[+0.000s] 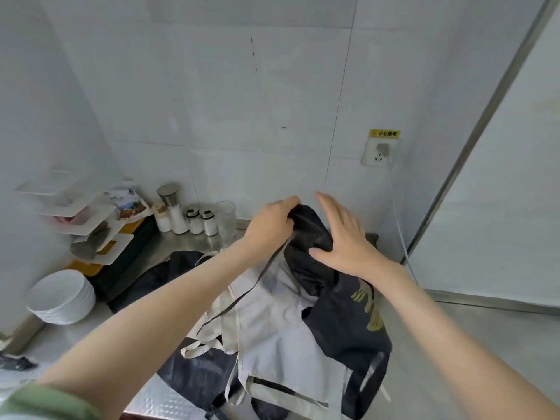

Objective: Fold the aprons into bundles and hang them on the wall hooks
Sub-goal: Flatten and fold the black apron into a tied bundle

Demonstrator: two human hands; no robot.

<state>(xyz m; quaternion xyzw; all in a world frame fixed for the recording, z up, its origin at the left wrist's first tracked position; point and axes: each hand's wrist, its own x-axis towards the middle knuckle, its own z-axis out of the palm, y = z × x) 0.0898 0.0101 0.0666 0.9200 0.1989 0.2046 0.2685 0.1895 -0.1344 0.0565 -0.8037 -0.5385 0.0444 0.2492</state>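
— Where is the bundle?
— The black bundle [309, 234] sits at the far end of the pile on the desk [485, 344], near the tiled wall. We cannot tell whether it is lifted clear.
— And our hands?
— Our left hand [272, 221] curls round its top end. Our right hand [344, 237] lies against its side, fingers straight, thumb beneath.
— What is under it?
— A white apron [272, 322] is spread out, with a dark apron [348, 322] overlapping its right side. A strap [242, 298] trails from the bundle across the white one.
— And around us?
— Shakers [194, 218] stand by the wall on the left, bowls [60, 295] are stacked nearer, and there is a socket [380, 150] up on the right.
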